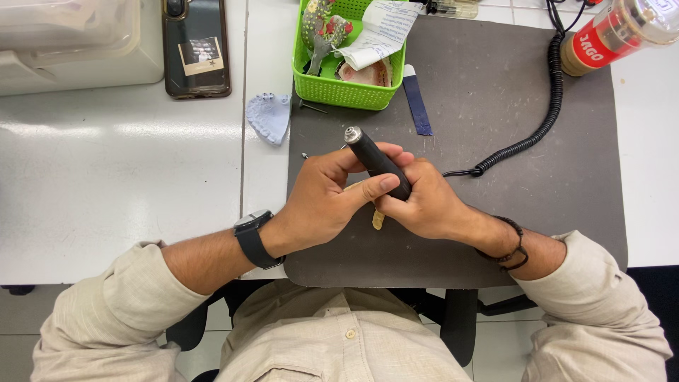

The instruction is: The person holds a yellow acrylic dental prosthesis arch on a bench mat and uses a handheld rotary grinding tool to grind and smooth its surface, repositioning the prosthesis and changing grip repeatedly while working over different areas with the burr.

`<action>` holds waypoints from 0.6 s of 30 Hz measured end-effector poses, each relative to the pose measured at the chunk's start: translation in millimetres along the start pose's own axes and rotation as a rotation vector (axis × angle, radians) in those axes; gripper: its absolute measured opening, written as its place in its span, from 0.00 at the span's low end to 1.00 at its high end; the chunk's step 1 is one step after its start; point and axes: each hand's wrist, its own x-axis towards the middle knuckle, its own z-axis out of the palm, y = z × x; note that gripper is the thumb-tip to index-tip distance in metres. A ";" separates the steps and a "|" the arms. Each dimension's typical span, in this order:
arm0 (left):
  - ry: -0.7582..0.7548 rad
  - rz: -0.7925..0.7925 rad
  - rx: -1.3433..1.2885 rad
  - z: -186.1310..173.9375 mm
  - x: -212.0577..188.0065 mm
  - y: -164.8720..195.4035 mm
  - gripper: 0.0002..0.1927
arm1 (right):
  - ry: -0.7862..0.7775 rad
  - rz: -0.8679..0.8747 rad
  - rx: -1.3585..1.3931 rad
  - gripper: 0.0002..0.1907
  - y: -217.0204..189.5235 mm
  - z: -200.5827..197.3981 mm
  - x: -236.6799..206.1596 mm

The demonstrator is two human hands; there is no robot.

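Grey mat (495,106): both hands (375,198) grip black handpiece (376,161).

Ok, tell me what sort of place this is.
Probably a dental lab workbench: the hands grip a black rotary handpiece, a pale blue dental cast lies on the white table, and a green basket holds impression trays.

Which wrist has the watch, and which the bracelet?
The left wrist wears the black watch; the right wrist wears the dark bracelet.

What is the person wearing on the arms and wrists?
Both arms have light beige sleeves rolled up towards the elbows. The left wrist carries a black watch with a dark strap. The right wrist has a dark bracelet. The hands are bare.
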 end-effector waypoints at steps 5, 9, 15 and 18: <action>-0.128 0.024 0.089 -28.7 6.4 0.5 0.16 | -0.245 0.131 0.458 0.33 -5.5 -1.3 20.8; -0.157 0.033 0.003 -43.5 6.0 1.5 0.15 | -0.316 0.205 0.626 0.34 -12.6 6.7 32.8; -0.157 0.060 0.015 -61.4 7.7 0.8 0.14 | -0.356 0.190 0.672 0.34 -12.5 12.3 52.0; -0.061 0.108 0.078 -58.5 8.2 0.5 0.15 | -0.067 -0.085 0.150 0.18 -15.2 19.4 56.8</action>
